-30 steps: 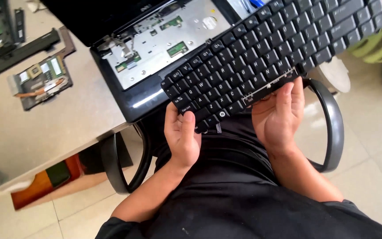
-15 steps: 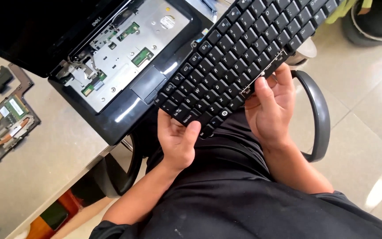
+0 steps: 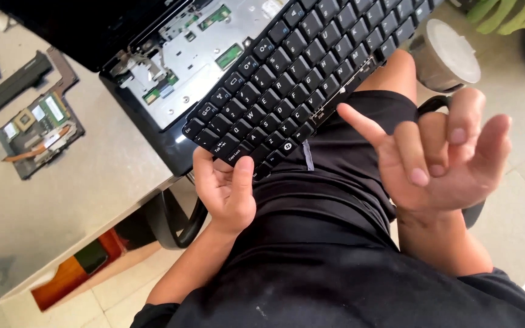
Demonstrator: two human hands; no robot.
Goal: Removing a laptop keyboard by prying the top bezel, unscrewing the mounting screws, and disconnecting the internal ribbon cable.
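A black laptop keyboard [image 3: 299, 79] is lifted off an opened black laptop [image 3: 171, 91] whose bare metal inner plate and green boards show. My left hand [image 3: 226, 188] grips the keyboard's near left corner, thumb on the keys. My right hand [image 3: 439, 158] hangs free above my lap to the right of the keyboard, palm up, fingers spread and half curled, holding nothing. The keyboard's far end runs out of view at the top.
A loose circuit board [image 3: 34, 130] and a black part [image 3: 7, 85] lie on the pale table [image 3: 62, 212] at left. I sit in a black-armed chair [image 3: 171, 225]. A grey round container [image 3: 448, 54] stands on the tiled floor at right.
My right hand has let go of the keyboard's right edge and lifted away, fingers opening. The left hand still holds the keyboard. The view has shifted closer and to the right.
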